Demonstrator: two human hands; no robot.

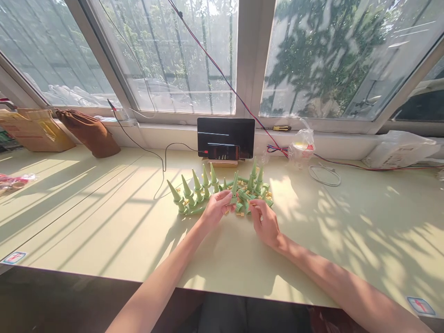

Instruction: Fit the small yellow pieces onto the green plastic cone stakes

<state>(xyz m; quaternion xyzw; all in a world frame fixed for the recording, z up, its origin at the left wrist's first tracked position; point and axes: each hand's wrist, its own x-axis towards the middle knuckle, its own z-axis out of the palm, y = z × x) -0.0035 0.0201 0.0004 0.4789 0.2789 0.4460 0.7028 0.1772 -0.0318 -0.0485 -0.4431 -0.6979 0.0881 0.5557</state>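
Observation:
My left hand (218,206) is closed around the base of a green cone-topped piece (235,185), which points upward. My right hand (264,220) is beside it over the loose parts, thumb and fingertips pinched together; what they hold, if anything, is too small to name. A heap of green parts (244,196) mixed with small yellowish bits lies just beyond both hands. Left of my left hand, a row of similar green cone-topped pieces (188,190) stands upright. Two more upright green cones (259,179) rise at the back right of the heap.
A black tablet (225,129) leans at the window, with a phone (224,152) before it. A brown bag (88,132) and a cardboard box (38,129) stand at left. At right lie a coiled cable (324,175) and a white plastic bag (402,148).

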